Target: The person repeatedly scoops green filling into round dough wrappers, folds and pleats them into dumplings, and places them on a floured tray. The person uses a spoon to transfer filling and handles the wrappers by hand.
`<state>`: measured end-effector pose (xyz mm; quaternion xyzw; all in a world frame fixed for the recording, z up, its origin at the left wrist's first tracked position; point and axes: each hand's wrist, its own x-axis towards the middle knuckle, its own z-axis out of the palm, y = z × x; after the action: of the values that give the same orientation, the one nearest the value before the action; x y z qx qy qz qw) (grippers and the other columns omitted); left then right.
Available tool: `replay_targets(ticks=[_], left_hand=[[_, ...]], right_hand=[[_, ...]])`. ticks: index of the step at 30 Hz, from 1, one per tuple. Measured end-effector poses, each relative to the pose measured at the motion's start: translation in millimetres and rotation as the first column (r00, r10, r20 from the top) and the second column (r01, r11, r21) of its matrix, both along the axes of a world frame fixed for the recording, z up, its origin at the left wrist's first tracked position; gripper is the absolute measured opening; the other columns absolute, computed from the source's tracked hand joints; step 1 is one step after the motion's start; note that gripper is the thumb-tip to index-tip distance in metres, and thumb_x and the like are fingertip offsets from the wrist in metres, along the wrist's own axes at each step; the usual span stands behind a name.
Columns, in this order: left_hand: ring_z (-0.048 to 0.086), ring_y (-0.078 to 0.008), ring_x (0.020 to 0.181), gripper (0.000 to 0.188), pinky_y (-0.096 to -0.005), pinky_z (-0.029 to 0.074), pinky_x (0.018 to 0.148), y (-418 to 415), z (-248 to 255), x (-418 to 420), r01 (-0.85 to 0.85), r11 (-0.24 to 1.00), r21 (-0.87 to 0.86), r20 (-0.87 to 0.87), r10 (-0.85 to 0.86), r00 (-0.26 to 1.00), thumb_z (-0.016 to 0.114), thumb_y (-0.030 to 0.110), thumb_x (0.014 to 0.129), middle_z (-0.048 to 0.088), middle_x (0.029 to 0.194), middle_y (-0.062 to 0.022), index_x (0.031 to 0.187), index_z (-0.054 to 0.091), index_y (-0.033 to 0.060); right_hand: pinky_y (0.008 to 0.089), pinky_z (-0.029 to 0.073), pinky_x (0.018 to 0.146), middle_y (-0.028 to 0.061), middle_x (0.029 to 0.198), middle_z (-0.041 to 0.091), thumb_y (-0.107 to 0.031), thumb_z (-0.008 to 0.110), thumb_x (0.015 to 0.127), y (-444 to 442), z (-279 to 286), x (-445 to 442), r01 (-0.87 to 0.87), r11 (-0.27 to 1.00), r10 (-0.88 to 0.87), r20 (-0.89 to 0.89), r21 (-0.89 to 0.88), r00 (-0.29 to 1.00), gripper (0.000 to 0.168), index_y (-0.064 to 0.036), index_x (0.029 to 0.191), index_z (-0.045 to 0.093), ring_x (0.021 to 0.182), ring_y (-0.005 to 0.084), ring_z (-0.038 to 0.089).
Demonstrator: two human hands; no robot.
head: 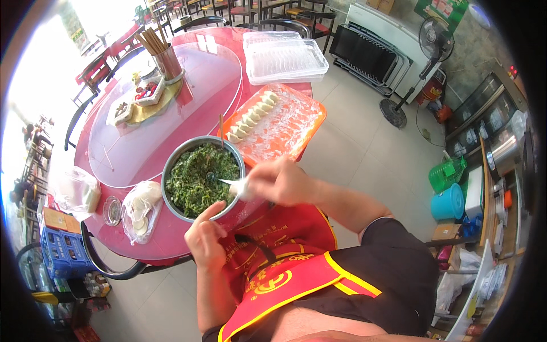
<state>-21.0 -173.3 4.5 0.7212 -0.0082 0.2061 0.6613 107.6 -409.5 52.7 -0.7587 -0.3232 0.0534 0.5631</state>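
A metal bowl (pixel 164 183) of chopped green filling (pixel 194 179) stands at the table's near edge. A spoon (pixel 223 181) rests in the filling, its pale handle pointing towards my right hand (pixel 280 181). The fingers of that hand are pinched on a blurred white piece (pixel 242 189), perhaps dough, over the bowl's right rim. My left hand (pixel 207 239) is at the near rim, fingers apart, with nothing visible in it. Beyond the bowl, an orange tray (pixel 295 128) dusted with flour carries a row of dumplings (pixel 252 117). Round wrappers (pixel 140 224) show in a plastic bag (pixel 143 199) on the left.
The round red table (pixel 171 248) bears a glass turntable (pixel 205 77) with a chopstick holder (pixel 167 62) and small containers (pixel 149 90). Stacked clear plastic trays (pixel 284 60) lie at the far right. A glass ashtray (pixel 112 210) sits left. A chair (pixel 115 271) touches the near left side.
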Motion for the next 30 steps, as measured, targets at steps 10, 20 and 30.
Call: replay_targets(ticks=[10, 20, 30], left_hand=[[0.047, -0.0066, 0.057, 0.066, -0.0212, 0.033, 0.05, 52, -34, -13, -0.447, 0.884, -0.141, -0.015, 0.449, 0.893, 0.03, 0.048, 0.116, 0.077, 0.092, -0.0134, 0.104, 0.072, -0.0019], [0.05, -0.0076, 0.059, 0.066, -0.0215, 0.035, 0.052, 71, -39, -19, -0.471, 0.874, -0.116, -0.051, 0.468, 0.882, 0.03, 0.048, 0.116, 0.077, 0.093, -0.0147, 0.105, 0.072, -0.002], [0.048, -0.003, 0.069, 0.026, -0.021, 0.037, 0.06, 134, -50, -14, -0.655, 0.734, -0.181, -0.018, 0.663, 0.748, 0.055, 0.016, 0.109, 0.076, 0.104, -0.0075, 0.121, 0.069, -0.0016]], right_hand=[[0.046, 0.059, 0.075, 0.0162, 0.089, 0.079, -0.029, 0.071, 0.093, -90, -45, 270, 0.651, 0.637, -0.488, 0.438, -0.413, 0.755, 0.022, -0.011, 0.096, 0.082, 0.082, 0.0344, 0.077], [0.0464, 0.059, 0.09, 0.0157, 0.108, 0.079, -0.029, 0.071, 0.091, -73, -69, 292, 0.601, 0.578, -0.396, 0.454, -0.552, 0.798, 0.024, -0.013, 0.106, 0.082, 0.103, 0.0348, 0.075], [0.039, 0.06, 0.077, 0.0192, 0.098, 0.08, -0.02, 0.072, 0.097, -66, -42, 211, 0.533, 0.815, -0.33, 0.574, -0.227, 0.749, 0.029, -0.001, 0.118, 0.077, 0.09, 0.0288, 0.079]])
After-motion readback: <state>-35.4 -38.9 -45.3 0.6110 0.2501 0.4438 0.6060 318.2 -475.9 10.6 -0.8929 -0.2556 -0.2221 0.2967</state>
